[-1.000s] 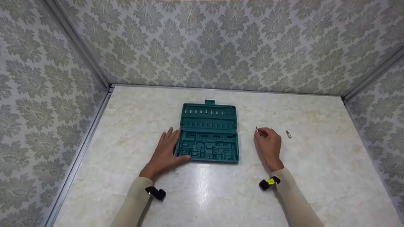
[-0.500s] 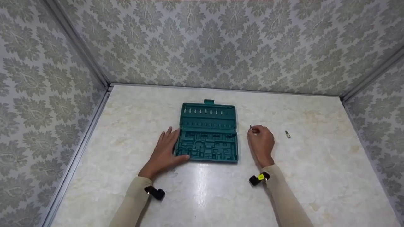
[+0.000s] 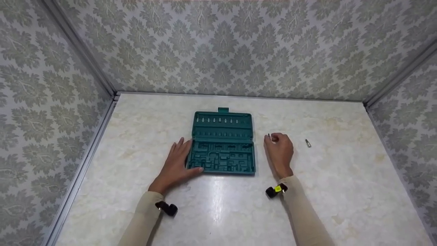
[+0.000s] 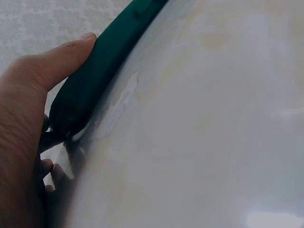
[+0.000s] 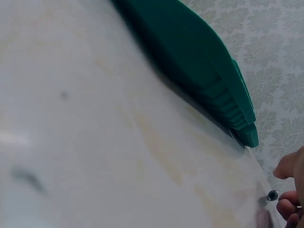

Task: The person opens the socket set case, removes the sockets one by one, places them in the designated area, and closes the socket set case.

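A green plastic bit case [image 3: 222,138] lies unfolded on the table, its latch tab at the far side. My left hand [image 3: 174,165] rests against the case's left side, fingers spread along it and the thumb [image 4: 71,57] on the near edge. Right of the case, my right hand [image 3: 280,152] pinches a small metal screwdriver bit [image 3: 269,135] between thumb and fingertips; its round end [image 5: 272,195] shows in the right wrist view. Several silvery bits [image 3: 220,120] stand in a row in the far half, toward its left. The near half has moulded recesses.
One more screwdriver bit [image 3: 308,143] lies on the pale marbled table [image 3: 341,177], right of my right hand. Patterned wall panels [image 3: 225,51] enclose the back and both sides of the table.
My right hand has moved left toward the case, carrying the screwdriver bit. The left hand stays against the case, and the loose bit keeps its place on the table.
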Demonstrator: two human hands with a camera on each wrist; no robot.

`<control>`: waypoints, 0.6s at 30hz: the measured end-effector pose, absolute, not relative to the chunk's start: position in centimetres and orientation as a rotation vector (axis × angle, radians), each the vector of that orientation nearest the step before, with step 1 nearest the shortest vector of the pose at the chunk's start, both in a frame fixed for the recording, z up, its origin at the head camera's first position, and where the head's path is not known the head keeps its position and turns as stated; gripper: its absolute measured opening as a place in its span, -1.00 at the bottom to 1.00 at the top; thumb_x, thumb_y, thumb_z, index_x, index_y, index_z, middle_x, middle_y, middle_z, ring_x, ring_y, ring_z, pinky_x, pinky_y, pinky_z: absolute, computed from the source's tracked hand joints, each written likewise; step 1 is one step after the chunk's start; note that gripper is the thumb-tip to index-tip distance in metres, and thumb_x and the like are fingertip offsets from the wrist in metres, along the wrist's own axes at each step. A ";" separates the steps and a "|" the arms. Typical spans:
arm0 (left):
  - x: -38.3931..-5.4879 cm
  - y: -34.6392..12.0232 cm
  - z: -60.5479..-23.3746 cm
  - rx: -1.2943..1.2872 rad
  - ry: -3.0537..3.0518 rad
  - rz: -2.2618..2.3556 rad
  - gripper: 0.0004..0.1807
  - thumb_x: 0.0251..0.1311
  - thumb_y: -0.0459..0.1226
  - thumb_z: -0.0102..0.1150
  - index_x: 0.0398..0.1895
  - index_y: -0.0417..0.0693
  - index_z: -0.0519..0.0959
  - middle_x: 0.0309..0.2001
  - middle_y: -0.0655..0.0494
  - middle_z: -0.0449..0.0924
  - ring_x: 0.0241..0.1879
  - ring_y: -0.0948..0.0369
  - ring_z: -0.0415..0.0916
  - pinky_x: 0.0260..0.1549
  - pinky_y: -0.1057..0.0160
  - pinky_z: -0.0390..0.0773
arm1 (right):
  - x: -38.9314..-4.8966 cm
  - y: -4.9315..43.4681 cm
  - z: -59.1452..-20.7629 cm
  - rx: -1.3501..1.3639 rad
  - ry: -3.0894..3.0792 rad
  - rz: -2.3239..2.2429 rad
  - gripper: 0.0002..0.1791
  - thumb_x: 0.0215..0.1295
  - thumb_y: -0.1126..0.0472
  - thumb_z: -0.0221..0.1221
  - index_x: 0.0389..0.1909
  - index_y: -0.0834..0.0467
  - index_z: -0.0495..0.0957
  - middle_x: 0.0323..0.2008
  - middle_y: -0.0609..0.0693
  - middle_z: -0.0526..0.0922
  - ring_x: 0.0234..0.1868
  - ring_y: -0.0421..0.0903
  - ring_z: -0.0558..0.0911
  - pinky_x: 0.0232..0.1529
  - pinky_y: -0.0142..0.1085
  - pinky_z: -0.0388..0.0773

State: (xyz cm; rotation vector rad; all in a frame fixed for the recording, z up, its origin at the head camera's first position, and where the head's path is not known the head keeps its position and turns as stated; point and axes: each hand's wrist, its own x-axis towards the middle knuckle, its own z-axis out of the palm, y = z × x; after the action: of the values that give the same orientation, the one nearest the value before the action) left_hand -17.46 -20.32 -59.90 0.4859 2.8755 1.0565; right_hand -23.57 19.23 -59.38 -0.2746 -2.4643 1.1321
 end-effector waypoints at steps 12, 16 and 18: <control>-17.7 -20.2 -59.9 0.485 2.884 1.026 0.40 0.14 0.44 0.41 0.83 -0.07 -0.03 0.78 -0.07 0.03 0.80 -0.04 -0.30 0.74 -0.11 -0.35 | -25.1 18.0 -55.5 0.171 -2.448 1.365 -0.74 0.47 0.22 0.44 0.02 0.33 0.78 -0.12 0.20 0.77 -0.14 0.14 0.65 -0.04 -0.02 0.60; -17.7 -20.2 -59.9 0.468 2.879 1.027 0.41 0.13 0.46 0.41 0.84 -0.03 -0.04 0.79 -0.02 0.02 0.80 -0.01 -0.31 0.74 -0.08 -0.36 | -26.1 17.4 -54.6 0.297 -2.544 1.396 -0.71 0.52 0.19 0.40 0.08 0.31 0.77 -0.02 0.17 0.75 -0.02 0.11 0.66 0.05 -0.02 0.62; -17.7 -20.1 -60.0 0.465 2.877 1.033 0.41 0.13 0.46 0.41 0.84 -0.02 -0.04 0.79 -0.02 0.02 0.80 -0.01 -0.31 0.74 -0.09 -0.36 | -26.6 17.2 -54.3 0.359 -2.590 1.371 -0.69 0.53 0.18 0.39 0.11 0.31 0.76 0.01 0.17 0.74 0.02 0.13 0.67 0.09 0.01 0.63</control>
State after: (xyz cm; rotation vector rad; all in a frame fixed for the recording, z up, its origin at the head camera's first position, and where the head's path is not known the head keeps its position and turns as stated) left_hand -17.74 -20.14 -59.99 0.4650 2.8774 1.0326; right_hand -26.63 17.18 -54.34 0.3592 -2.5897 1.3712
